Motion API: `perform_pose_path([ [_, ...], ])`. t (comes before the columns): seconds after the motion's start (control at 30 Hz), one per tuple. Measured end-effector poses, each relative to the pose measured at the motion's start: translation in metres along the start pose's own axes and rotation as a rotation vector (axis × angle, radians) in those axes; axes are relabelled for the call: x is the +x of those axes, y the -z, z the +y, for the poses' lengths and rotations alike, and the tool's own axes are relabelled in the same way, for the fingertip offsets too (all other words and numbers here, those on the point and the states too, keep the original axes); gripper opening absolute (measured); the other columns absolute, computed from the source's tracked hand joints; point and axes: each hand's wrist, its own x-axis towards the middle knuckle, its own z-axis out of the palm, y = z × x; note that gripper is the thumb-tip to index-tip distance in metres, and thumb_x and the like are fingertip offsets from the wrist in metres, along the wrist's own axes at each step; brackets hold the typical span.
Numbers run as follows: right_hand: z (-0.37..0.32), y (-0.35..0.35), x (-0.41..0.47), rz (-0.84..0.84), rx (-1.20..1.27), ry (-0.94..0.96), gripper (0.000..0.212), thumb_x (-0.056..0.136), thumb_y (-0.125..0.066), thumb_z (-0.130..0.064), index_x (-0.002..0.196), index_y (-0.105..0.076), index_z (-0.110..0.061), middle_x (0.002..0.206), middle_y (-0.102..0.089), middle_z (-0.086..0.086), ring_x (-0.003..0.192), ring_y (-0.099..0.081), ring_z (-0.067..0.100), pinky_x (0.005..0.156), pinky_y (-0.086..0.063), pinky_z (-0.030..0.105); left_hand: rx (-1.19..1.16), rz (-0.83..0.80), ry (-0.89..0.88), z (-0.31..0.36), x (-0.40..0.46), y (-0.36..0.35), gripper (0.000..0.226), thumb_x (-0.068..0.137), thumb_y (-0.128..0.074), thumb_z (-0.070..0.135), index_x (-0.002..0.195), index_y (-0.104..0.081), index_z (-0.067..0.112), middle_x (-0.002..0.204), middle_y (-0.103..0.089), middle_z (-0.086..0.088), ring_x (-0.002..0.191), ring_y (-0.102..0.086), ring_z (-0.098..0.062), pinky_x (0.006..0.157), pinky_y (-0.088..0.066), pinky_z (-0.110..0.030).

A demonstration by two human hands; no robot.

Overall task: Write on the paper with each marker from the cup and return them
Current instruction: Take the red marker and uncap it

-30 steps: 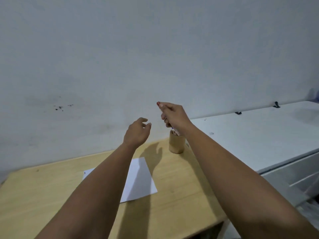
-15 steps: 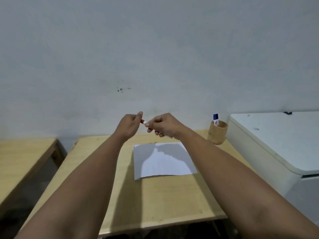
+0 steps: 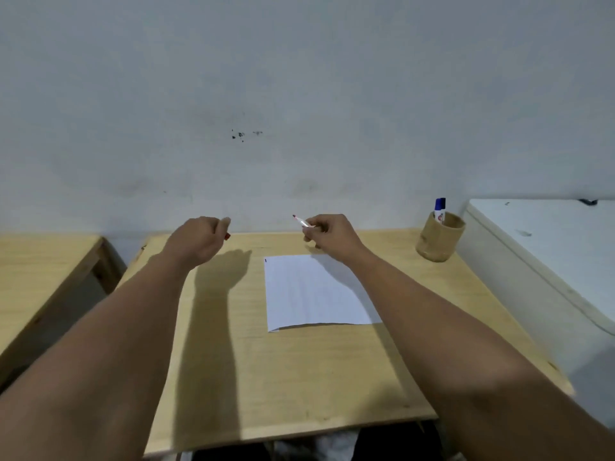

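Note:
My right hand (image 3: 329, 232) holds an uncapped red marker (image 3: 302, 221), its red tip pointing up and left, above the far edge of a white sheet of paper (image 3: 312, 291). The sheet lies flat on the wooden table (image 3: 299, 367) and bears a small dark mark at its far left corner. My left hand (image 3: 199, 239) is closed around the marker's red cap (image 3: 227, 236), off to the left of the paper. A tan cup (image 3: 439, 239) at the table's far right holds a blue-capped marker (image 3: 440, 209) standing upright.
A white cabinet top (image 3: 545, 247) butts against the table's right side. A second wooden table (image 3: 40, 271) stands to the left across a narrow gap. A grey wall rises right behind the tables.
My right hand took the red marker from the cup and brought it over the paper. Both hands met on it, then pulled apart, the cap staying in my left hand.

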Motion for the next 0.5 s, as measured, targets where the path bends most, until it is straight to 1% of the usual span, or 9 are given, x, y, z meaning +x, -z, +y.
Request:
perform_pose_path([
  [0.03, 0.003, -0.002, 0.002, 0.025, 0.077, -0.029, 0.012, 0.103, -0.068, -0.014, 0.115, -0.068, -0.014, 0.083, -0.076, 0.007, 0.067, -0.063, 0.017, 0.067, -0.055, 0.03, 0.097, -0.026, -0.034, -0.003, -0.001, -0.008, 0.052, 0.108, -0.031, 0.047, 0.094, -0.071, 0.016, 0.098, -0.073, 0.002, 0.094, -0.063, -0.029, 0.08, -0.047, -0.037],
  [0.07, 0.005, -0.005, 0.005, 0.044, 0.151, -0.057, 0.013, 0.105, -0.064, -0.012, 0.117, -0.061, -0.017, 0.084, -0.075, 0.008, 0.062, -0.062, 0.017, 0.06, -0.053, 0.028, 0.181, -0.041, -0.056, -0.004, -0.002, -0.018, 0.05, 0.107, -0.03, 0.049, 0.09, -0.066, 0.02, 0.101, -0.075, 0.003, 0.097, -0.065, -0.03, 0.081, -0.049, -0.038],
  [0.1, 0.005, -0.007, 0.007, 0.057, 0.235, -0.087, 0.01, 0.107, -0.06, -0.01, 0.115, -0.058, -0.017, 0.086, -0.073, 0.01, 0.058, -0.06, 0.018, 0.055, -0.051, 0.026, 0.258, -0.055, -0.071, -0.003, -0.004, -0.029, 0.047, 0.106, -0.029, 0.05, 0.091, -0.062, 0.02, 0.103, -0.074, 0.001, 0.099, -0.065, -0.031, 0.079, -0.048, -0.039],
  [0.13, 0.003, -0.009, 0.008, 0.064, 0.324, -0.123, 0.008, 0.108, -0.058, -0.008, 0.111, -0.059, -0.015, 0.086, -0.07, 0.012, 0.055, -0.058, 0.019, 0.052, -0.049, 0.026, 0.318, -0.069, -0.081, -0.003, -0.006, -0.04, 0.045, 0.106, -0.029, 0.05, 0.096, -0.06, 0.018, 0.104, -0.072, -0.003, 0.099, -0.064, -0.032, 0.077, -0.046, -0.039],
  [0.2, 0.0, -0.01, 0.012, 0.063, 0.476, -0.186, 0.009, 0.107, -0.058, -0.008, 0.105, -0.065, -0.014, 0.088, -0.068, 0.014, 0.053, -0.058, 0.019, 0.053, -0.051, 0.027, 0.379, -0.06, -0.102, -0.002, -0.011, -0.058, 0.042, 0.105, -0.032, 0.048, 0.103, -0.058, 0.015, 0.105, -0.066, -0.008, 0.098, -0.063, -0.034, 0.073, -0.041, -0.038],
  [0.27, 0.001, -0.009, 0.014, 0.052, 0.588, -0.226, 0.008, 0.106, -0.062, -0.013, 0.107, -0.069, -0.014, 0.092, -0.069, 0.015, 0.056, -0.061, 0.02, 0.056, -0.055, 0.028, 0.409, -0.03, -0.129, -0.005, -0.017, -0.07, 0.041, 0.103, -0.034, 0.048, 0.106, -0.057, 0.014, 0.104, -0.063, -0.009, 0.096, -0.062, -0.034, 0.072, -0.039, -0.038],
  [0.4, 0.004, -0.002, 0.017, 0.055, 0.751, -0.291, 0.011, 0.104, -0.062, -0.014, 0.107, -0.073, -0.014, 0.097, -0.071, 0.017, 0.059, -0.064, 0.023, 0.059, -0.057, 0.03, 0.474, 0.014, -0.163, -0.013, -0.018, -0.08, 0.042, 0.103, -0.038, 0.049, 0.109, -0.059, 0.013, 0.106, -0.063, -0.009, 0.095, -0.061, -0.033, 0.072, -0.042, -0.039],
  [0.5, 0.002, 0.001, 0.014, 0.061, 0.861, -0.364, 0.02, 0.098, -0.061, -0.012, 0.112, -0.076, -0.009, 0.097, -0.073, 0.018, 0.062, -0.066, 0.026, 0.063, -0.056, 0.032, 0.458, -0.014, -0.139, -0.009, -0.017, -0.077, 0.045, 0.102, -0.038, 0.053, 0.111, -0.058, 0.014, 0.108, -0.063, -0.007, 0.099, -0.06, -0.031, 0.075, -0.045, -0.039],
])
